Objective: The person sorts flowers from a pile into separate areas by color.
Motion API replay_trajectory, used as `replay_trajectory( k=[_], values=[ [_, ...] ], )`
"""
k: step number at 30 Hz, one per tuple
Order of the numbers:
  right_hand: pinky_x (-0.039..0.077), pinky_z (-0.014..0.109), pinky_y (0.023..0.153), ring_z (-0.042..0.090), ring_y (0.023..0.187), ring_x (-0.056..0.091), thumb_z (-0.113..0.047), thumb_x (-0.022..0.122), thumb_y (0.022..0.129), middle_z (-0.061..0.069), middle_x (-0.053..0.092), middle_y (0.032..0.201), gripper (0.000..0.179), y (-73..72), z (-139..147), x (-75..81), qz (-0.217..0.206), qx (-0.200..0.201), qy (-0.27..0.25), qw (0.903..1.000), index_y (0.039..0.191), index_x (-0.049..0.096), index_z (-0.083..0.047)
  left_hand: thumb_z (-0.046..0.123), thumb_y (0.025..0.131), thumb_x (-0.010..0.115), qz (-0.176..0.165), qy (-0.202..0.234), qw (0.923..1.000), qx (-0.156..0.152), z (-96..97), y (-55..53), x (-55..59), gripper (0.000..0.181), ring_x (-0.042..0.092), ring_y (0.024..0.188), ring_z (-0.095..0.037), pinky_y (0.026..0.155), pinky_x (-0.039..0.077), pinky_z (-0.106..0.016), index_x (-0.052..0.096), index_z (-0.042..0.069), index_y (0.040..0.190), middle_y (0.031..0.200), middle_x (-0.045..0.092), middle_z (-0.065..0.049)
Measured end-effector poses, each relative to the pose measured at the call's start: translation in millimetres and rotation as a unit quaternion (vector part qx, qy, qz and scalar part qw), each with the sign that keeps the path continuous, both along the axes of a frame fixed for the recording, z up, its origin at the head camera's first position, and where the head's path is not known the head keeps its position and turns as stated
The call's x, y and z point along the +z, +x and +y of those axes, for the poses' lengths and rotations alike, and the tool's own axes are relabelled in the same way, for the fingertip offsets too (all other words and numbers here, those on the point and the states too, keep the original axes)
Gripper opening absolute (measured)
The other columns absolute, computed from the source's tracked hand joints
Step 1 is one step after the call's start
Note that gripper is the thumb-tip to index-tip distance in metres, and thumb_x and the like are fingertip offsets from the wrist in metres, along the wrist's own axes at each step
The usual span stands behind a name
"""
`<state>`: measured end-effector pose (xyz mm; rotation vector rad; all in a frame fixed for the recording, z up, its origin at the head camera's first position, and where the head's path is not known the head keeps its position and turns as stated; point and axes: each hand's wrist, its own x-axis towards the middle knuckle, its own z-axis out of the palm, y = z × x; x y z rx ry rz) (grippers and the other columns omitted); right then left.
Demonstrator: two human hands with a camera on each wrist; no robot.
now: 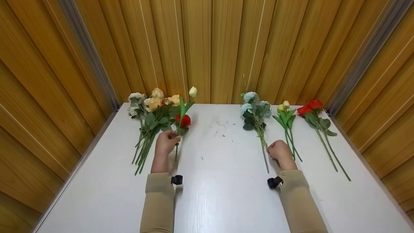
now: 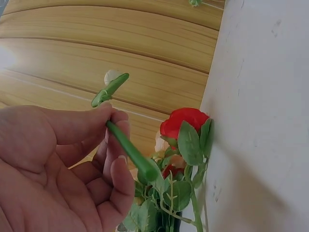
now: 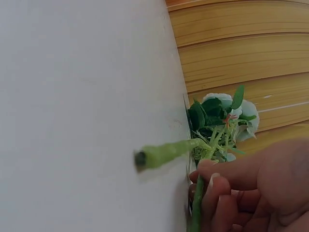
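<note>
My left hand (image 1: 166, 142) pinches the green stem of a white tulip (image 1: 193, 92) between thumb and fingers. In the left wrist view the stem's cut end (image 2: 148, 172) points toward the camera. A red rose (image 1: 185, 120) lies just beyond that hand, at the right of a leafy pile of peach roses (image 1: 154, 104) and white flowers (image 1: 137, 96). My right hand (image 1: 278, 150) pinches a light green stem (image 3: 166, 153) that runs up over the pale blue flowers (image 1: 251, 96). A darker stem (image 3: 197, 205) passes by its fingertips, partly hidden.
Right of the blue flowers lie yellowish tulips (image 1: 286, 106), their stems passing by my right hand. Farther right are red roses (image 1: 314, 105) with long stems. The white table (image 1: 213, 194) is bordered by wood-panelled walls (image 1: 223, 51) at the back and sides.
</note>
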<state>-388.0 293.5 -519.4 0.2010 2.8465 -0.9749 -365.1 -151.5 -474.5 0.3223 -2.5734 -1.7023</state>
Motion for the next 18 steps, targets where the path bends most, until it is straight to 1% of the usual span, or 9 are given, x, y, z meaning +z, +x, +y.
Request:
replay_trajectory(
  k=[3, 5, 8, 11, 14, 16, 18],
  values=[
    [0.049, 0.034, 0.067, 0.022, 0.071, 0.06, -0.017, 0.06, 0.101, 0.013, 0.07, 0.082, 0.024, -0.1, -1.9, 3.4, 0.011, 0.001, 0.008, 0.9999, 0.1, 0.071, 0.004, 0.013, 0.099, 0.068, -0.009, 0.0, 1.0, -0.002, 3.2, -0.7, -0.3, 0.025, 0.07, 0.092, -0.026, 0.079, 0.055, -0.033, 0.068, 0.001, 0.122, 0.109, 0.068, -0.017],
    [0.049, 0.036, 0.069, 0.025, 0.078, 0.061, -0.017, 0.058, 0.102, 0.019, 0.07, 0.093, 0.025, 0.2, -4.2, 6.6, 0.022, -0.003, 0.001, 0.9998, 0.104, 0.07, 0.005, 0.012, 0.099, 0.068, -0.012, -0.001, 0.9999, 0.0, 3.6, -0.7, -0.9, 0.024, 0.07, 0.092, -0.026, 0.079, 0.055, -0.033, 0.068, 0.001, 0.121, 0.108, 0.068, -0.017],
    [0.051, 0.04, 0.075, 0.031, 0.089, 0.062, -0.017, 0.055, 0.105, 0.026, 0.068, 0.109, 0.027, 0.8, -7.0, 12.5, 0.048, -0.014, -0.03, 0.9983, 0.113, 0.066, 0.007, 0.012, 0.099, 0.068, -0.015, -0.001, 0.9999, 0.003, 3.4, -0.3, -1.3, 0.024, 0.07, 0.092, -0.026, 0.079, 0.056, -0.034, 0.068, 0.001, 0.121, 0.108, 0.068, -0.017],
    [0.052, 0.043, 0.081, 0.034, 0.097, 0.062, -0.017, 0.053, 0.107, 0.028, 0.065, 0.117, 0.031, 2.0, -8.4, 15.9, 0.062, -0.03, -0.06, 0.9959, 0.122, 0.062, 0.008, 0.012, 0.099, 0.068, -0.012, -0.001, 0.9999, 0.001, 4.6, -0.4, -0.5, 0.025, 0.071, 0.093, -0.026, 0.08, 0.056, -0.034, 0.068, 0.001, 0.121, 0.109, 0.068, -0.017],
    [0.053, 0.045, 0.083, 0.034, 0.099, 0.063, -0.017, 0.052, 0.107, 0.029, 0.065, 0.117, 0.032, 2.8, -6.3, 12.9, 0.06, -0.04, -0.067, 0.9952, 0.122, 0.063, 0.009, 0.012, 0.099, 0.068, -0.008, -0.005, 0.9999, -0.006, 6.7, -1.0, -0.2, 0.024, 0.071, 0.091, -0.026, 0.079, 0.056, -0.034, 0.069, 0.001, 0.12, 0.108, 0.069, -0.018],
    [0.053, 0.043, 0.081, 0.032, 0.094, 0.064, -0.016, 0.053, 0.106, 0.027, 0.068, 0.111, 0.03, 2.7, -3.9, 8.2, 0.049, -0.033, -0.056, 0.9967, 0.117, 0.066, 0.009, 0.011, 0.098, 0.068, -0.005, -0.008, 0.9999, -0.011, 8.0, -1.4, -0.6, 0.023, 0.071, 0.09, -0.025, 0.078, 0.057, -0.033, 0.069, 0.001, 0.119, 0.107, 0.069, -0.018],
    [0.053, 0.04, 0.076, 0.029, 0.086, 0.064, -0.015, 0.054, 0.105, 0.023, 0.071, 0.101, 0.029, 1.5, -1.6, 3.6, 0.039, -0.021, -0.041, 0.9982, 0.11, 0.069, 0.008, 0.01, 0.098, 0.068, -0.003, -0.009, 0.9999, -0.012, 8.8, -1.8, -1.4, 0.022, 0.071, 0.089, -0.025, 0.078, 0.057, -0.033, 0.069, 0.001, 0.118, 0.107, 0.069, -0.017]
  ],
)
